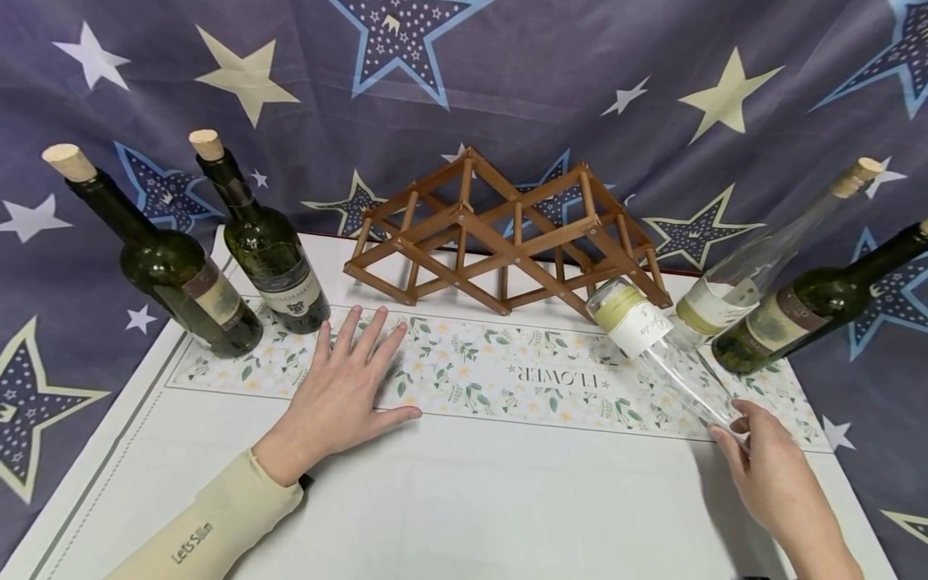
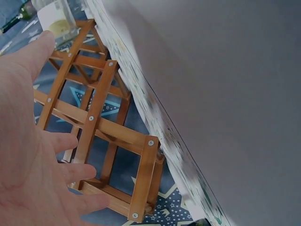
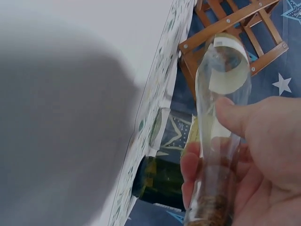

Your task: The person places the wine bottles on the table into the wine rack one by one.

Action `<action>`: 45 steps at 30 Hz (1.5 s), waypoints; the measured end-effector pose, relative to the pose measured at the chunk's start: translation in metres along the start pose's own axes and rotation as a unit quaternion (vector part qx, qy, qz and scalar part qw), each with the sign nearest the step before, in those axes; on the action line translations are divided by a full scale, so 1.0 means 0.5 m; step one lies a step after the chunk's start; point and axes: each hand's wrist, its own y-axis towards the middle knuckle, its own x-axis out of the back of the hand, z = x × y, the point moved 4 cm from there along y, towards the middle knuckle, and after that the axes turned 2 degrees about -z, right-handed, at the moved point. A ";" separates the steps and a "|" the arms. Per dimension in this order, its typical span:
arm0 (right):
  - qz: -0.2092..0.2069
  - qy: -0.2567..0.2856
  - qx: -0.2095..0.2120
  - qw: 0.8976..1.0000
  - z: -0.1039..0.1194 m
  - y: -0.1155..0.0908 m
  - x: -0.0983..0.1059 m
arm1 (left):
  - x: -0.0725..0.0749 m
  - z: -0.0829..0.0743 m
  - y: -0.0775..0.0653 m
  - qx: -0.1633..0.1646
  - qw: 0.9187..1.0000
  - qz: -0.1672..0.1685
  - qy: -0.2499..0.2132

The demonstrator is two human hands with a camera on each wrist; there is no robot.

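Note:
My right hand grips a clear glass wine bottle by its neck. Tilted, the bottle has its base toward the right end of a wooden lattice wine rack, overlapping the rack's lower corner in the head view. A white and yellow-green label wraps its lower part. From the right wrist, fingers and thumb curl round the clear bottle, and a brown cork shows inside the neck. With fingers spread, my left hand is over the flowered runner, left of the rack, holding nothing.
Two corked dark green bottles stand at the left. Another corked clear bottle and a dark green bottle stand at the right. Behind the white table hangs a star-patterned cloth.

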 end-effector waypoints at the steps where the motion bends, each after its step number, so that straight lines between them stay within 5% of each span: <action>1: 0.002 0.000 -0.003 1.000 0.002 0.000 -0.001 | 0.000 0.000 0.001 0.000 1.000 0.000 0.000; 20: 0.029 0.018 -0.021 0.999 0.035 -0.001 -0.018 | 0.000 -0.003 0.001 -0.006 1.000 -0.005 -0.004; 36: 0.132 0.073 -0.042 0.988 0.108 0.011 -0.027 | 0.001 -0.005 0.002 -0.006 1.000 -0.008 0.000; 45: 0.129 0.090 -0.050 0.986 0.136 0.018 -0.032 | 0.003 -0.007 0.003 -0.010 1.000 -0.008 0.004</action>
